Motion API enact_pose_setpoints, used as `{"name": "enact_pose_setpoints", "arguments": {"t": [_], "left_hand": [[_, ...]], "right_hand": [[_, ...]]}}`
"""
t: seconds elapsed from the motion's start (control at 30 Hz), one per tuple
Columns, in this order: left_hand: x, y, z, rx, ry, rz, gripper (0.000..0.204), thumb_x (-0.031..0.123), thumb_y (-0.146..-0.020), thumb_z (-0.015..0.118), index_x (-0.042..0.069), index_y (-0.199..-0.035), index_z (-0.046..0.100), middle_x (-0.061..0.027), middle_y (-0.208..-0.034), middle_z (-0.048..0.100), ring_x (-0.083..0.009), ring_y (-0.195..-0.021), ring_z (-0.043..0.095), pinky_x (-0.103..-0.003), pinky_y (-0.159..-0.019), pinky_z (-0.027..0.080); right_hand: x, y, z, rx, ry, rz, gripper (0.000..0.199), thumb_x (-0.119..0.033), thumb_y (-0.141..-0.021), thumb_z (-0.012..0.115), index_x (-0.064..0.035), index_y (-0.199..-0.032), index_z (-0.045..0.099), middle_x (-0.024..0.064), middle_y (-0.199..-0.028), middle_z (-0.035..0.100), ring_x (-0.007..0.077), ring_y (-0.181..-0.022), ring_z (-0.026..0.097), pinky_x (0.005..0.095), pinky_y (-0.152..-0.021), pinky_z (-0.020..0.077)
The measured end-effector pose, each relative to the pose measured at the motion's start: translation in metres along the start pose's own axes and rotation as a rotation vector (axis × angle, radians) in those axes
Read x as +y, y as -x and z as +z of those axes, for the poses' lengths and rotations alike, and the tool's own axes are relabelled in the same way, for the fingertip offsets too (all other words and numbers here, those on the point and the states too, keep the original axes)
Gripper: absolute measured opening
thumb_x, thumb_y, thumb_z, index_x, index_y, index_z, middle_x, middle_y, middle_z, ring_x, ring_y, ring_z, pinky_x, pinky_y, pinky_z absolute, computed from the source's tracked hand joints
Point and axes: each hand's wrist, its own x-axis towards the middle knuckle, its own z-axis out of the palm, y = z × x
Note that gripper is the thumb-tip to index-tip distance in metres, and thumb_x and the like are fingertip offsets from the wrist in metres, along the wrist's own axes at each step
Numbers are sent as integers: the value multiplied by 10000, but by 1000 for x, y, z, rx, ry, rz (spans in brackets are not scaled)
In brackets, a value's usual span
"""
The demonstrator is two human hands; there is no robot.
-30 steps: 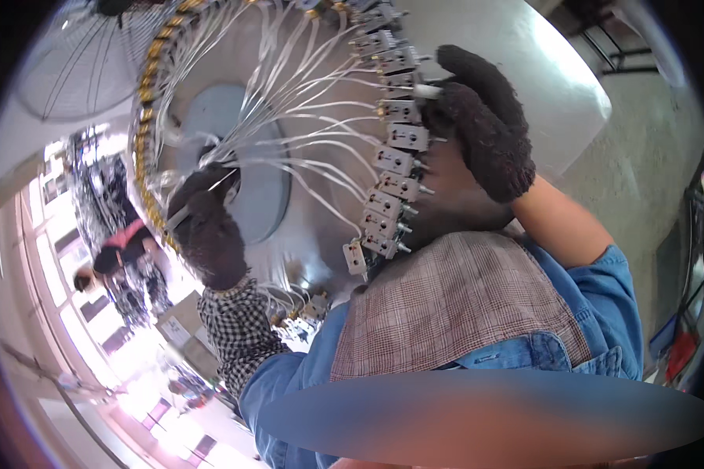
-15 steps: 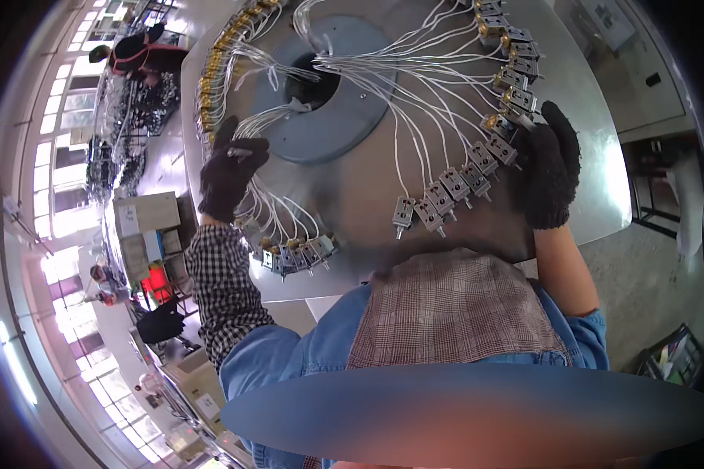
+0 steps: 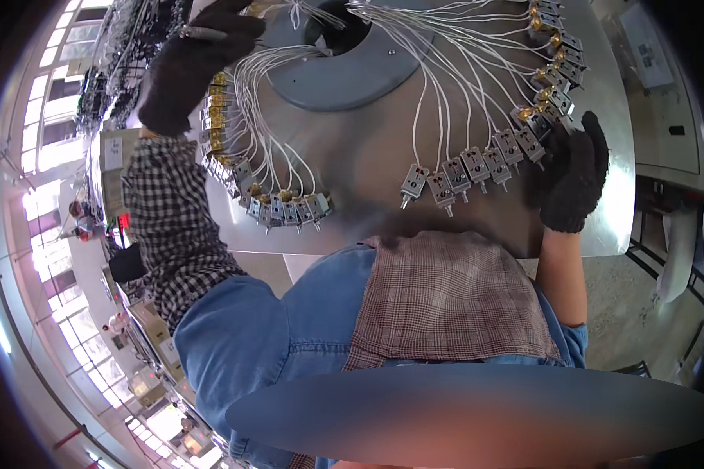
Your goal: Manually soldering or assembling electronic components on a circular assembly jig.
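My left hand (image 3: 199, 74), in a dark knitted glove, is raised over the table's far left side, fingers bent around a slim pale rod (image 3: 203, 33) whose kind I cannot make out. Beneath and beside it runs a row of small gold-coloured metal parts (image 3: 214, 117) with white wires. My right hand (image 3: 577, 180), gloved too, is at the right-hand arc of small silver box-shaped parts with short shafts (image 3: 475, 164). Its fingertips meet at a small greyish piece beside one of these parts; what it is stays unclear. White wires (image 3: 442, 102) run from the parts to the middle.
A grey-blue disc (image 3: 352, 90) with a dark centre hole sits on the metal table (image 3: 352, 164). More wired parts (image 3: 289, 211) curve along the near left edge. Boxes (image 3: 113, 176) stand off to the left, and a grey cabinet (image 3: 673, 86) to the right.
My left hand has moved up and outward to the left, still with the slim rod. My right hand stays by the right-hand parts. The whole view has shifted, with the table higher in it.
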Motion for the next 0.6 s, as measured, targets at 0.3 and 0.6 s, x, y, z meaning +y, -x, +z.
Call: {"name": "enact_pose_setpoints", "arguments": {"t": [0.3, 0.6], "left_hand": [[-49, 11, 44, -152, -163, -271, 266, 97, -826, 490, 29, -1075, 553, -89, -1128, 537, -152, -967, 549, -252, -832, 444], [-42, -6, 75, 297, 20, -458, 303, 230, -773, 607, 17, -990, 602, -83, -970, 597, -177, -901, 557, -278, -739, 454]], "right_hand": [[9, -13, -18, -103, 203, -142, 404, -129, -818, 539, -11, -1185, 421, 99, -889, 557, 180, -791, 574, 287, -699, 504], [-17, -10, 6, -32, -3, 61, 391, -148, -804, 550, 23, -1143, 457, 78, -855, 566, 125, -712, 550, 251, -633, 483]]}}
